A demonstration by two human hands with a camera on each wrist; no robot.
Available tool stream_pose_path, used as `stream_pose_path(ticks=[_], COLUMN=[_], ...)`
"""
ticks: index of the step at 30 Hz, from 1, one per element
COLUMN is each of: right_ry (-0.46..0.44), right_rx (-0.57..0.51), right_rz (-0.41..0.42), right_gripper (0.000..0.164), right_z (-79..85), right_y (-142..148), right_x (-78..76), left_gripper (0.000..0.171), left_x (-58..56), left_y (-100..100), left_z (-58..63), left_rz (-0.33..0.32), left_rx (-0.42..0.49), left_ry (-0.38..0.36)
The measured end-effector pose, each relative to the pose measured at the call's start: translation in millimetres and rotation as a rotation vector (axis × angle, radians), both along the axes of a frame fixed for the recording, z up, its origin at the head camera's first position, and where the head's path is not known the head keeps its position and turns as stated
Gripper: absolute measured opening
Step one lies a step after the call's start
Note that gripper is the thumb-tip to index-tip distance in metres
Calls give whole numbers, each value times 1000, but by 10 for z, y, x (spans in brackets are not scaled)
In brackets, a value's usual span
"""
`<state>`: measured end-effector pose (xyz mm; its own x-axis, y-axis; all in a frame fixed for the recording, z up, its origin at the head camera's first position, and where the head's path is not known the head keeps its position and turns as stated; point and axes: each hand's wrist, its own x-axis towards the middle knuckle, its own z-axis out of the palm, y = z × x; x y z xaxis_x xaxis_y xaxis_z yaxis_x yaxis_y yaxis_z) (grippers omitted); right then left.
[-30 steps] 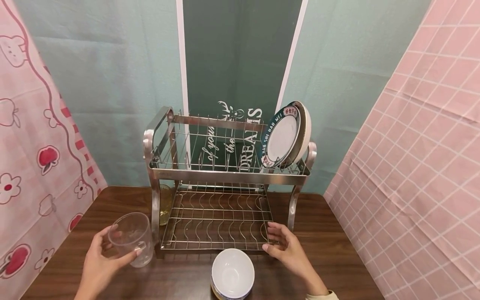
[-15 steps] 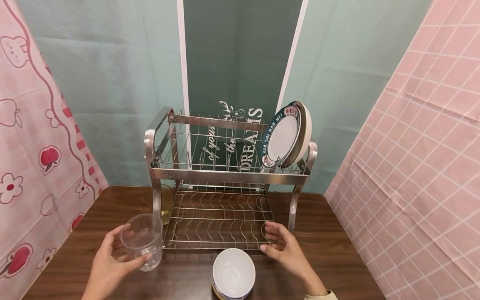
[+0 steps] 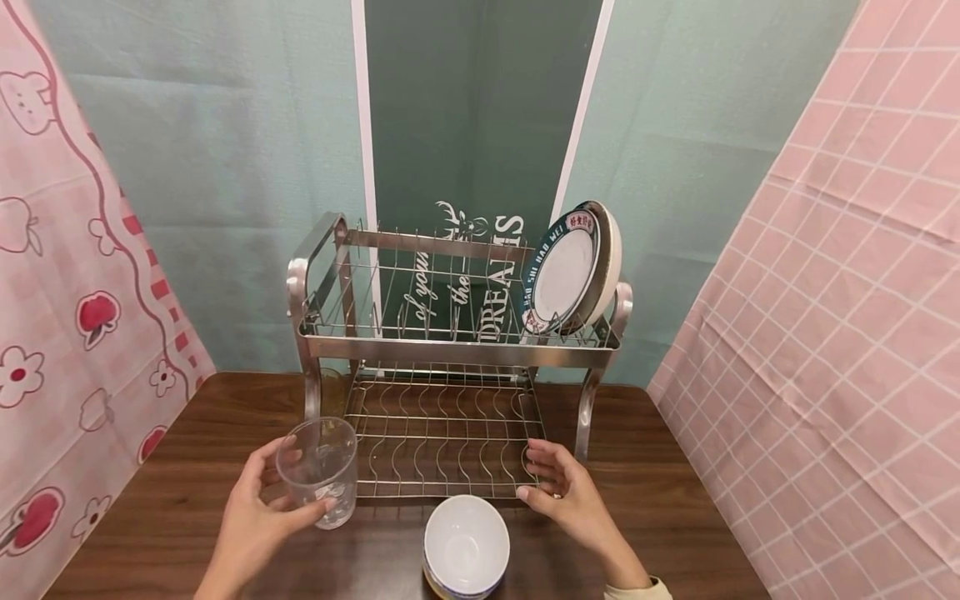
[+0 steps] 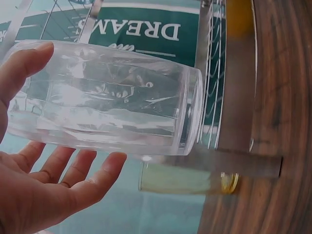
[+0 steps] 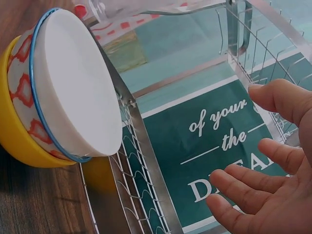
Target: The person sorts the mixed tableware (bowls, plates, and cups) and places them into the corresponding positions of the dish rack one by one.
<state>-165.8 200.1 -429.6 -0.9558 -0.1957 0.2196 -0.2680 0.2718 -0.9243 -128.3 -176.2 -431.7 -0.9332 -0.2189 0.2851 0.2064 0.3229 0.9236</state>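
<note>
My left hand (image 3: 258, 512) holds a clear tumbler (image 3: 318, 462) between thumb and fingers, in front of the dish rack's left leg. The left wrist view shows the tumbler (image 4: 117, 97) lying across the picture, see-through, with the thumb on one side and fingertips along the other. Fingers apart and holding nothing, my right hand (image 3: 573, 504) is by the front right of the rack's lower tier. Between the hands stands a bowl stack (image 3: 465, 546); the right wrist view shows a white bowl (image 5: 80, 83) on top, a red-patterned bowl (image 5: 24, 85) with blue rim, and a yellow bowl (image 5: 29, 151) underneath.
The two-tier metal dish rack (image 3: 457, 354) stands on the wooden table (image 3: 660, 500). On its upper tier at the right, a green-rimmed plate (image 3: 566, 271) leans beside a cream-coloured dish (image 3: 613, 267). A yellowish glass (image 4: 185, 178) stands at the rack's left side. Patterned curtains surround the table.
My left hand has carried the tumbler to the right, from left of the rack's leg to in front of the lower tier's left corner. The right hand has shifted slightly left.
</note>
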Motion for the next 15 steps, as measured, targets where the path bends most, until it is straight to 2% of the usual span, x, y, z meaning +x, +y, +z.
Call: stream_pose_path(ticks=[7,15], right_ry=[-2,-15], right_rx=[8,-17], right_rz=[35,35], right_gripper=[57,59], right_z=[28,56], right_y=[-26,-71], right_x=[1,3], left_gripper=[87,86], left_x=[-106,-187], left_y=[147,298], left_z=[-1,22], left_rz=[-55,-90], left_rx=[82,90], left_ry=[6,19])
